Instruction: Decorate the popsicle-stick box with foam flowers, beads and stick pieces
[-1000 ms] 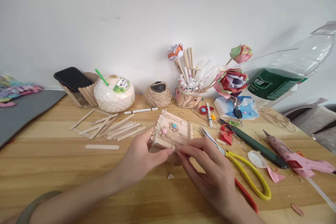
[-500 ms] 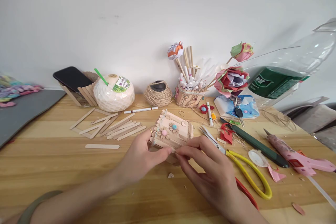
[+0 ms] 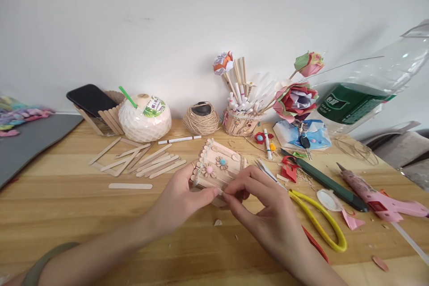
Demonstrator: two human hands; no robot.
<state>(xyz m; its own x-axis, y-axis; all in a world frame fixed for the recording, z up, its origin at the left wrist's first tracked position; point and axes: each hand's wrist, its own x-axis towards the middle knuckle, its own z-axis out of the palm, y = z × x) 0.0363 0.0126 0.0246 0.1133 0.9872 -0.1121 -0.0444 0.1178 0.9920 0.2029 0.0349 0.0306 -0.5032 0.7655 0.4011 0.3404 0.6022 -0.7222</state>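
My left hand (image 3: 187, 190) is closed round the left side of a small craft-stick box (image 3: 217, 154), thumb along its near edge. The box is tilted, its decorated face up, with a pink-centred flower (image 3: 209, 170), a blue-centred flower (image 3: 222, 162) and twine along the right edge. My right hand (image 3: 258, 201) pinches at the box's near edge, fingertips meeting the left thumb tip. Something tiny and pale shows between the fingertips, too small to name. Yellow-handled scissors (image 3: 321, 219) lie just right of my right hand.
Loose craft sticks (image 3: 157, 163) lie to the left, before a wrapped coconut (image 3: 145, 117) and a phone (image 3: 90, 98) in a stick holder. Behind stand a twine ball (image 3: 201, 120) and a marker pot (image 3: 243, 123). A green cutter (image 3: 328, 181) and pink glue gun (image 3: 378, 199) lie right.
My right hand has shifted slightly, its fingers curling more over the near edge of the box. My left hand and the box stay almost where they were.
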